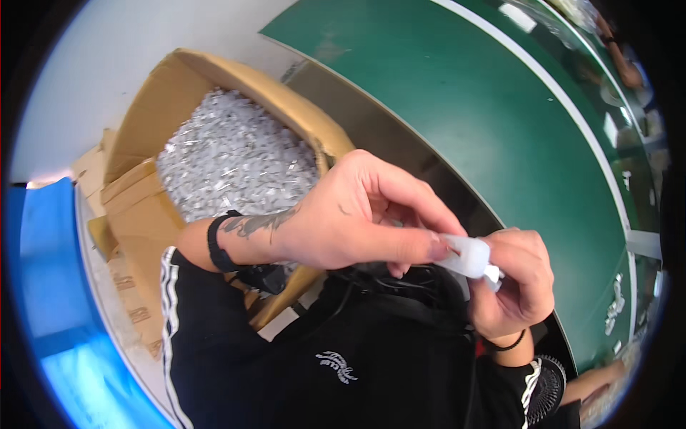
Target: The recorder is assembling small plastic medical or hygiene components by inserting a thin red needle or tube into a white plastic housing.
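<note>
A translucent white plastic piece (468, 255), block-shaped with a rounded end, is held up in front of my chest. The thumb and fingers of my left hand (350, 214) pinch its left part. My right hand (518, 279) has its fingers curled at the other end, around a small white bit (493, 275) that sticks out there. Whether this bit is joined to the larger piece, I cannot tell. My fingers partly cover both.
On the left stands an open cardboard box (307, 121) full of small whitish and shiny pieces. A green-topped table (457, 93) runs along the right, with small white parts (614, 304) near its far edge. Other people's arms (622, 64) show at the right rim. A black fan (549, 386) is lower right.
</note>
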Tool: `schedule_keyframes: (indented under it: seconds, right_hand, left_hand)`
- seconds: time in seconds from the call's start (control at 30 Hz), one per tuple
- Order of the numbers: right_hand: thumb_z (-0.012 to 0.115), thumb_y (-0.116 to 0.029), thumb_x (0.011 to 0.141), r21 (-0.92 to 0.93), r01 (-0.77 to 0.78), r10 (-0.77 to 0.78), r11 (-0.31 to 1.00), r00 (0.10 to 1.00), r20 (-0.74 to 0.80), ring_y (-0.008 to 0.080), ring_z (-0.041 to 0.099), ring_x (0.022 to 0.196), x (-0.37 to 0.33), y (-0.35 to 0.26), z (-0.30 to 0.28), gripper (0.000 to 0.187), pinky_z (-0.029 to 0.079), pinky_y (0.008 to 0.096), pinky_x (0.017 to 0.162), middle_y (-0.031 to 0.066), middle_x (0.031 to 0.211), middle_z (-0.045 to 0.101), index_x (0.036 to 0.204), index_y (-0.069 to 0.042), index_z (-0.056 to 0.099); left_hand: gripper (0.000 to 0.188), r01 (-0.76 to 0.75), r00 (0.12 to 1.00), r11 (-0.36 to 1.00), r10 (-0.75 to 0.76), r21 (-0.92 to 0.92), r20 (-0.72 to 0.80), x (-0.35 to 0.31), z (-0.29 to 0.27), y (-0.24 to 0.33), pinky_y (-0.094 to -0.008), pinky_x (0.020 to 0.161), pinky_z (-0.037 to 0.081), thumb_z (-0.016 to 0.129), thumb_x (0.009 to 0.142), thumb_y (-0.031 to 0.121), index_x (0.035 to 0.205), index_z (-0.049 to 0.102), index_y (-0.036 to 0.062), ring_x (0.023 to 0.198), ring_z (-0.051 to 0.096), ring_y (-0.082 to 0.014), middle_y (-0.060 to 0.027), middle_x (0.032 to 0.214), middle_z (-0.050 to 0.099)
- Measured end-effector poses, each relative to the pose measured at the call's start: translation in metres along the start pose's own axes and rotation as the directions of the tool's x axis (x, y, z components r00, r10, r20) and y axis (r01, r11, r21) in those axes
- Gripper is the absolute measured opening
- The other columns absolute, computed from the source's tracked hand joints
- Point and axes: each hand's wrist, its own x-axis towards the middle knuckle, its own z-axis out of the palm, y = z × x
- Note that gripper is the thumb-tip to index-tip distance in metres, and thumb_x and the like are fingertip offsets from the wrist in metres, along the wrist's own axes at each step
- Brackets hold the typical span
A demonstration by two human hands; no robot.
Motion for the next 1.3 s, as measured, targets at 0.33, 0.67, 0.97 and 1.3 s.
schedule_keyframes:
  seconds: [0.33, 0.67, 0.97, 1.3]
  right_hand:
    - [0.069, 0.002, 0.079, 0.374, -0.298, 0.42, 0.878, 0.854, -0.306, 0.0161, 0.059, 0.071, -0.052, 0.011, -0.011, 0.013, 0.047, 0.0254, 0.06, 0.0145, 0.087, 0.062, 0.091, 0.001, 0.062]
    - [0.072, -0.002, 0.078, 0.649, -0.242, 0.546, 0.721, 0.775, -0.318, 0.0139, 0.056, 0.073, -0.067, 0.018, -0.008, 0.015, 0.043, 0.0244, 0.065, 0.0125, 0.087, 0.063, 0.09, 0.001, 0.063]
    - [0.07, 0.0, 0.078, 0.661, -0.257, 0.575, 0.705, 0.752, -0.322, 0.0138, 0.057, 0.073, -0.074, 0.015, -0.009, 0.013, 0.046, 0.025, 0.066, 0.0121, 0.087, 0.064, 0.088, 0.001, 0.062]
    - [0.073, 0.0, 0.074, 0.79, -0.262, 0.672, 0.554, 0.702, -0.238, 0.0137, 0.057, 0.068, -0.084, 0.012, -0.013, 0.014, 0.046, 0.0241, 0.061, 0.0119, 0.078, 0.063, 0.082, 0.0, 0.062]
  left_hand:
    - [0.03, -0.612, 0.718, 0.4, 0.642, 0.682, 0.269, 0.043, 0.024, -0.021, -0.0221, 0.057, 0.049, 0.083, 0.066, 0.002, 0.093, 0.071, -0.0013, 0.066, 0.06, -0.0101, -0.0094, 0.09, 0.064]
    - [0.025, -0.448, 0.881, 0.678, 0.445, 0.582, 0.16, 0.059, 0.04, -0.018, -0.0198, 0.053, 0.049, 0.077, 0.068, -0.005, 0.091, 0.071, 0.0026, 0.068, 0.061, -0.0092, -0.0057, 0.086, 0.063]
    - [0.027, -0.509, 0.832, 0.592, 0.525, 0.625, 0.179, 0.062, 0.046, -0.03, -0.0263, 0.062, 0.054, 0.076, 0.067, -0.005, 0.094, 0.07, -0.0019, 0.074, 0.067, -0.0198, -0.0115, 0.087, 0.068]
    - [0.027, -0.595, 0.791, 0.594, 0.55, 0.541, 0.266, 0.068, 0.048, -0.036, -0.0258, 0.057, 0.051, 0.074, 0.066, -0.008, 0.092, 0.07, -0.0016, 0.069, 0.066, -0.0195, -0.01, 0.08, 0.068]
